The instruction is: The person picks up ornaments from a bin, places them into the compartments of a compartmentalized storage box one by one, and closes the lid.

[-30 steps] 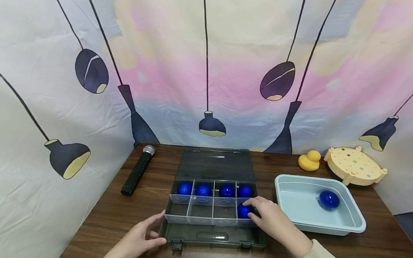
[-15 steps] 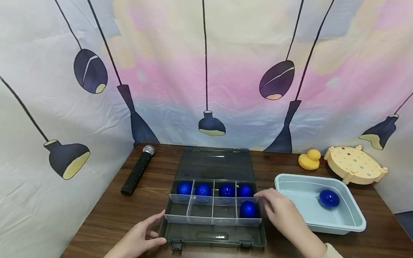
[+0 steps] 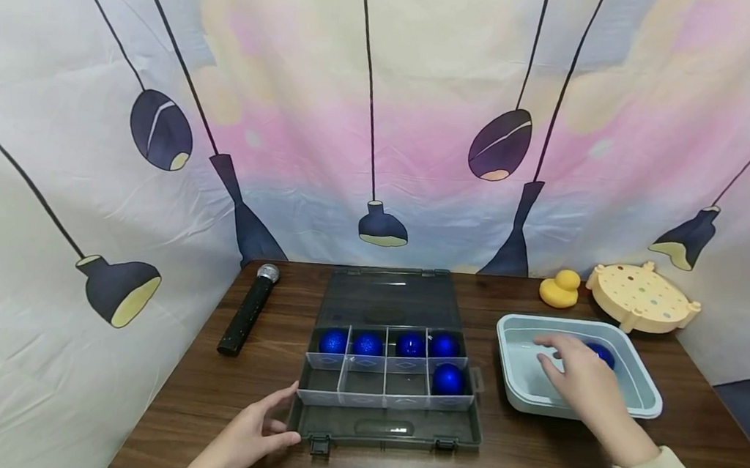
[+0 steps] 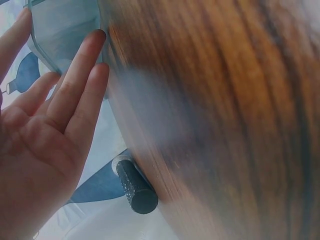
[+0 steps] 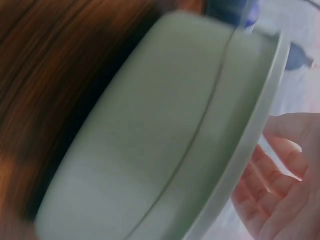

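Looks like the pick step: right grip (image 3: pixel 578 375) over the tub (image 3: pixel 533 404), fingers loosely bent, nothing held; lone visible ball (image 3: pixel 606 352) in the tub's right half, partly hidden by that grip. Probably calls for shifting right, lowering, closing round the ball. Left grip (image 3: pixel 254 430) touching the box (image 3: pixel 386 429) at near left, fingers extended. In the box: four balls (image 3: pixel 368 344) across the far row, fifth ball (image 3: pixel 448 380) at the near row's right end.

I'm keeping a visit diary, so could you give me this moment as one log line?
left hand: at left edge of box | right hand: over tub, holding nothing | box: five blue balls | tub: one blue ball
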`<state>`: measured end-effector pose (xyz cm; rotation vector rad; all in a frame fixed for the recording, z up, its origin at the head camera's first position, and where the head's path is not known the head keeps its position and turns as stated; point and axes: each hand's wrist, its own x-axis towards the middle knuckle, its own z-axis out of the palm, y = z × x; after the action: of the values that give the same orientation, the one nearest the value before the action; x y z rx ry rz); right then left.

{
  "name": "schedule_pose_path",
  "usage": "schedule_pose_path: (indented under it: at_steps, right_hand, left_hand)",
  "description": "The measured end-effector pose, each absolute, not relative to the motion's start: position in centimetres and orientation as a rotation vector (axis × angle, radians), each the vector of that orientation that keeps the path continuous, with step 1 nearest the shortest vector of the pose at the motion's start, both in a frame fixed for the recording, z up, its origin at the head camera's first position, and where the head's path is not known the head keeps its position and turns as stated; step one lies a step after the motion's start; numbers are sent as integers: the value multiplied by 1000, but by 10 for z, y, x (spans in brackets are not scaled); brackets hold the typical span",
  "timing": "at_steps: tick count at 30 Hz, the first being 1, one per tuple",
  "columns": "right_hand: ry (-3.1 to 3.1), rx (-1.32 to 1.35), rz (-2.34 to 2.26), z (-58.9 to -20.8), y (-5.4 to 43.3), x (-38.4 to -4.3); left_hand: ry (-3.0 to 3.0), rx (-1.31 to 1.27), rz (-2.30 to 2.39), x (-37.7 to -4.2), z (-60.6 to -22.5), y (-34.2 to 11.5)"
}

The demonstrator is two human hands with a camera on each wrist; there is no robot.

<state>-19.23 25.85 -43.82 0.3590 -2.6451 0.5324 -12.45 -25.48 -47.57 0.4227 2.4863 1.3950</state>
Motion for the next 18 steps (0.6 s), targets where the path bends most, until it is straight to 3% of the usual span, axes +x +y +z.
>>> schedule_pose_path:
  at_steps: [18]
  right_hand:
    - [-2945,42,470,-446,321,-202]
  left_hand:
    - [2499,434,1395,-124,-477,-255]
